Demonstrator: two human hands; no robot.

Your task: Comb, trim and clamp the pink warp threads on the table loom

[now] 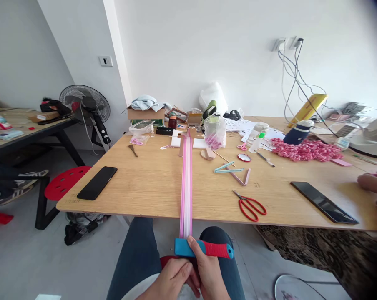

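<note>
Right hand (205,263) clamped on blue-and-red tool (214,249), left hand (176,273) against it, grip hidden | off bench's (138,187) near edge | pink-white strands (187,179) probably light, slippery; best held flat at near end

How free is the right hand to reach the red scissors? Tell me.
Probably yes: the red scissors lie uncovered near the table edge, though the right hand is holding the blue-and-red tool.

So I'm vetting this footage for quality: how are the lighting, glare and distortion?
Head view: lighting bright and fairly even, shadows soft; head view: a pale reflection on the screen of the phone at right; head view: things near the side edges look stretched, wide-lens style, and the top right corner is dark; head view: the blue-and-red handle looks reasonably sharp.
</note>
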